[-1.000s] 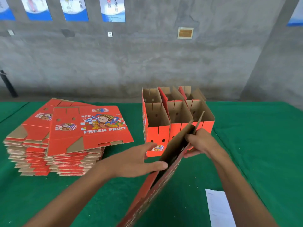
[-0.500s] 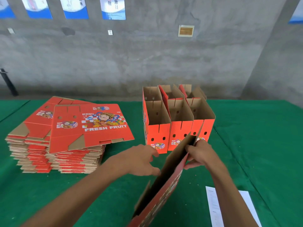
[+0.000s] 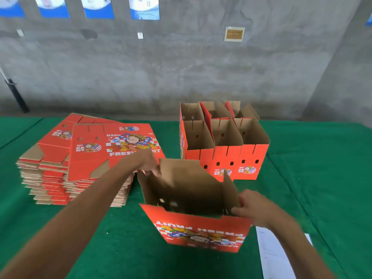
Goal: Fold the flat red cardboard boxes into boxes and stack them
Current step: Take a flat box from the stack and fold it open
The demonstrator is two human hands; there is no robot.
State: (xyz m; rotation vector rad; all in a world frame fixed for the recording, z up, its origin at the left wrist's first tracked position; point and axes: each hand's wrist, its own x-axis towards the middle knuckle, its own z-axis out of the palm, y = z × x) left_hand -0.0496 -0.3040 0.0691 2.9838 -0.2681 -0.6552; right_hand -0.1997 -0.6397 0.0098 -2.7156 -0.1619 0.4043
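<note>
Head view looks down at a green bench (image 3: 322, 158) in front of a gray wall (image 3: 181, 67). Near the middle, a red box (image 3: 198, 230) is opened up into a box shape, and you can see its brown inside. Its near red side has a cartoon picture and the words "FRESH FRUIT" upside down. The left hand (image 3: 148, 163) pinches the far left top corner of the box between thumb and fingers. The right hand (image 3: 250, 206) grips the right side flap of the box with curled fingers; it is blurry, so the exact hold is hard to see. On the left of the bench sits a tall stack of flat boxes (image 3: 80, 158), red on top with the same cartoon picture, and the left arm reaches across in front of it. On the far right side of the open box stand the folded boxes (image 3: 223, 141), packed close together in rows with their tops open and brown insides showing. Their near red sides have small round holes and little pictures. A white sheet of paper (image 3: 269, 254) lies flat on the bench at the near right, partly under the right arm. Blue and white posters (image 3: 145, 8) hang high on the wall, and a small tan plaque (image 3: 234, 34) hangs to their right.
</note>
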